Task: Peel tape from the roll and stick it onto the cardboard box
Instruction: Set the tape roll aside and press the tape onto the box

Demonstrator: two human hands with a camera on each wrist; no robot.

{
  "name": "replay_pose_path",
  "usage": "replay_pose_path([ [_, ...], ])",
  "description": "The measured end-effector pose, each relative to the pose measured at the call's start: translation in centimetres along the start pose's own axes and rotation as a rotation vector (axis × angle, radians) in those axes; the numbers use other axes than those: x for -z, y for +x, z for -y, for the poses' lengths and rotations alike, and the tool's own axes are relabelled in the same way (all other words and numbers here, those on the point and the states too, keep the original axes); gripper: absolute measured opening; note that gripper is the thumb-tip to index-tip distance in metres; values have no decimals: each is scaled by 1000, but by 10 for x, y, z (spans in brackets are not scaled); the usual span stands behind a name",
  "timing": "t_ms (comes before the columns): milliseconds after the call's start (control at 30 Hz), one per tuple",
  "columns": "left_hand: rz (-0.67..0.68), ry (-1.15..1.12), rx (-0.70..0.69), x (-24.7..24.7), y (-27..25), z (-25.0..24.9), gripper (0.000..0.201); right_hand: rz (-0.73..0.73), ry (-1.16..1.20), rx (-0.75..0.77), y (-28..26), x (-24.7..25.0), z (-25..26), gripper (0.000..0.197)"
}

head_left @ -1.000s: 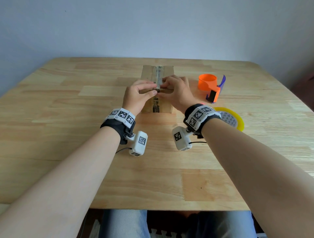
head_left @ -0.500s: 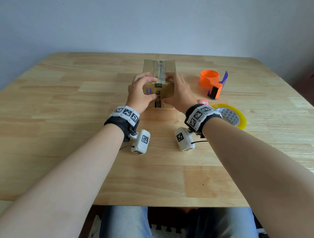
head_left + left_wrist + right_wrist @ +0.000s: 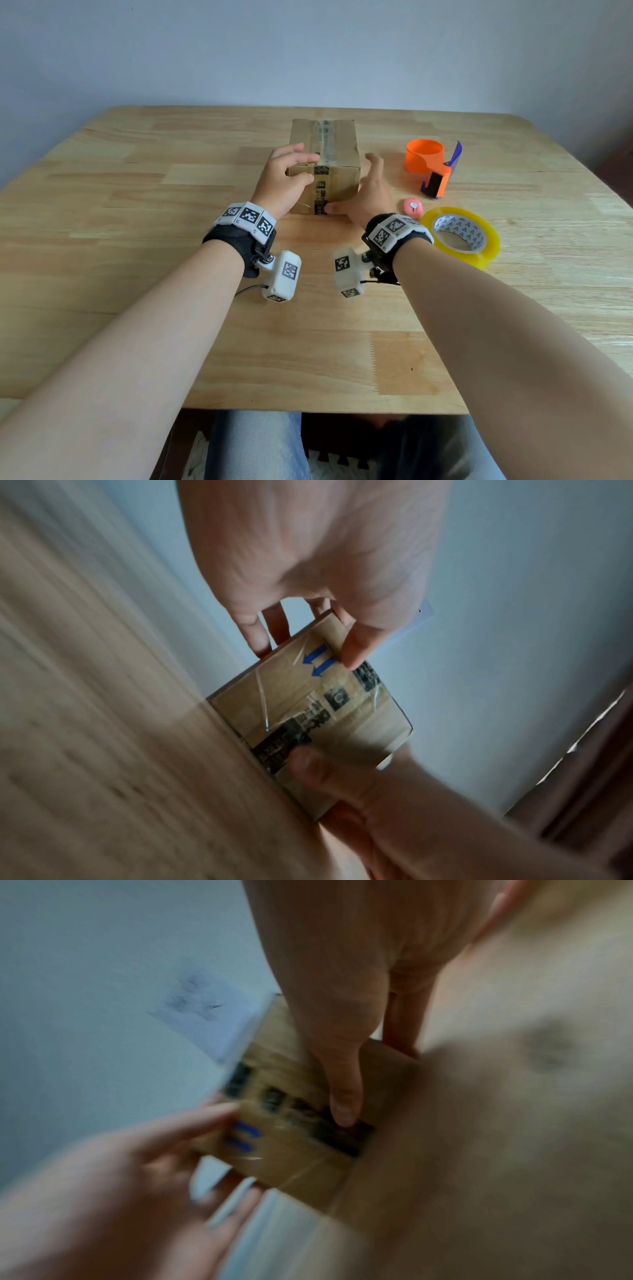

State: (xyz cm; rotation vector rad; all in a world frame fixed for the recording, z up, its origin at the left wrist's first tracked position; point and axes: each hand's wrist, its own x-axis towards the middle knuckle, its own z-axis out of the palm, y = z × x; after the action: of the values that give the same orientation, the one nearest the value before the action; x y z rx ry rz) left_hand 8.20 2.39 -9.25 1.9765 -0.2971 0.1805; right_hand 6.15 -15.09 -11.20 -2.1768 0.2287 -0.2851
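The cardboard box (image 3: 342,144) stands on the wooden table (image 3: 137,212), far centre. A clear tape strip (image 3: 325,137) runs along its top seam and down the printed front face. My left hand (image 3: 303,168) grips the box's near top-left edge, fingers on top and thumb on the front; the left wrist view shows this hold on the box (image 3: 363,723). My right hand (image 3: 356,186) lies against the right side with straight fingers. Its thumb (image 3: 330,207) presses low on the front face, on the tape (image 3: 318,1123). The yellow tape roll (image 3: 460,236) lies flat to the right.
An orange tape dispenser (image 3: 430,161) with a purple blade guard stands right of the box. A small pink round object (image 3: 413,207) lies between it and the roll. Both wrist views are blurred. The table's near edge is by my lap.
Both hands left the top seam and came down to the box's near end. The right thumb slid down the front face to its bottom. The left hand shifted to the top-left edge.
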Motion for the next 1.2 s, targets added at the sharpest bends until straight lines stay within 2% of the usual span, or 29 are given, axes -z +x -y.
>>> replay_pose_path([
  [100, 17, 8, 23, 2, 1, -5, 41, 55, -47, -59, 3, 0, 0, 108],
  [200, 52, -1, 51, 5, 0, -9, 46, 108, 38, -89, 8, 4, 12, 117],
  [333, 53, -10, 51, 8, 1, -10, 52, 11, 204, -145, 4, -5, 17, 125],
  [533, 84, 21, 38, 11, 4, -10, 59, -57, 133, -166, 1, -20, 6, 113],
  [700, 115, 49, 34, 15, 4, -14, 63, -22, 25, -182, 2, -19, 5, 106],
  [833, 123, 72, 37, 17, 3, -17, 65, 64, -31, -206, 1, -12, 8, 100],
  [933, 122, 92, 32, 17, 3, -17, 68, 115, 36, -211, 1, -1, 16, 102],
  [1033, 103, 90, 35, 17, 3, -14, 70, 90, 185, -218, 5, 9, 32, 108],
  [1200, 67, 106, 9, 14, 3, -11, 74, 61, 72, -187, 12, 9, 30, 103],
])
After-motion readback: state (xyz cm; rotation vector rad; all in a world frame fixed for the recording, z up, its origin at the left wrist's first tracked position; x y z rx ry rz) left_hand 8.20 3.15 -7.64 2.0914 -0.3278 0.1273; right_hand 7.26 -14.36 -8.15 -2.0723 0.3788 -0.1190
